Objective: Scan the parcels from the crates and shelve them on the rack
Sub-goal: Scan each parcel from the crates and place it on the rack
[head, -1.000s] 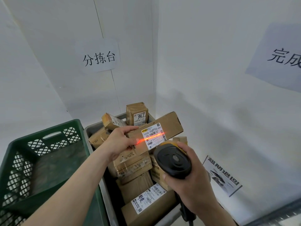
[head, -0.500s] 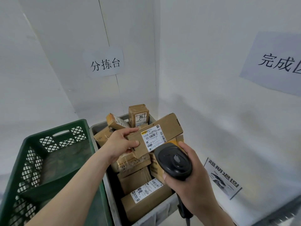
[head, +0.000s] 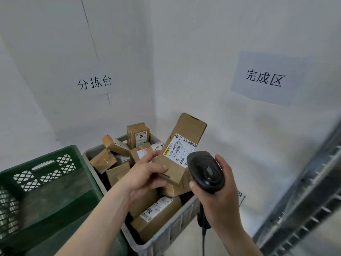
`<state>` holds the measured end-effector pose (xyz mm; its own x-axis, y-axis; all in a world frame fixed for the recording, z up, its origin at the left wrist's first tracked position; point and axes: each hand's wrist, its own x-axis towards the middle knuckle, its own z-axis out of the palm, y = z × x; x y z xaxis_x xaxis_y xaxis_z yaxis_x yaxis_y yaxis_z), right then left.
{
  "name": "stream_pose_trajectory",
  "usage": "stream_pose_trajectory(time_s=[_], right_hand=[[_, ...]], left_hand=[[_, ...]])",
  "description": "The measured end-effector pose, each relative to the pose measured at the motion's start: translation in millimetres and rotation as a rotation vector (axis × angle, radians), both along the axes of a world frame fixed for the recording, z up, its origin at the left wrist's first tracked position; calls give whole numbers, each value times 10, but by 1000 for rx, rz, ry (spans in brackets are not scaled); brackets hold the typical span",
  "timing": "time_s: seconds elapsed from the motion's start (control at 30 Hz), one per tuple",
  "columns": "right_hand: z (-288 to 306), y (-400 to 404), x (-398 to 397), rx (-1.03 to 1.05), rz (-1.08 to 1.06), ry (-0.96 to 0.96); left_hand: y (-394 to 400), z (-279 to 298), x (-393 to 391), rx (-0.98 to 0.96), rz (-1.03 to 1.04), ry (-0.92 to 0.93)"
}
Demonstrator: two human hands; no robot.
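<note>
My left hand (head: 145, 174) grips the lower end of a long brown cardboard parcel (head: 184, 137) with a white barcode label, holding it tilted nearly upright above the grey crate (head: 171, 231). My right hand (head: 219, 198) holds a black handheld scanner (head: 205, 171) just right of the parcel, its head near the label. No red scan line shows. The grey crate is full of several more brown parcels (head: 156, 217), some with handwritten labels.
A green lattice crate (head: 38, 183) stands left of the grey one. A metal rack (head: 313, 209) edge runs along the right side. Paper signs hang on the white walls: one at the left (head: 94, 83), one at the right (head: 265, 78).
The red scan line across the label has gone out. My left hand has lifted the parcel and turned it from lying flat to nearly upright. The view has swung right, showing the rack.
</note>
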<state>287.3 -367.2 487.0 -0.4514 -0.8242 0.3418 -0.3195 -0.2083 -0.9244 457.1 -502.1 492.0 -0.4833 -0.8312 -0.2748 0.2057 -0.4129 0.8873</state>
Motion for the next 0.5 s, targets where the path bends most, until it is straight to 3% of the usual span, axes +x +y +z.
stream_pose_trajectory(time_s=[0.37, 0.5], right_hand=[[37, 970, 590, -87, -395, -45], [104, 1373, 660, -85, -530, -114]], left_hand=[[776, 11, -15, 3, -427, 128], [1074, -21, -179, -41, -543, 97]])
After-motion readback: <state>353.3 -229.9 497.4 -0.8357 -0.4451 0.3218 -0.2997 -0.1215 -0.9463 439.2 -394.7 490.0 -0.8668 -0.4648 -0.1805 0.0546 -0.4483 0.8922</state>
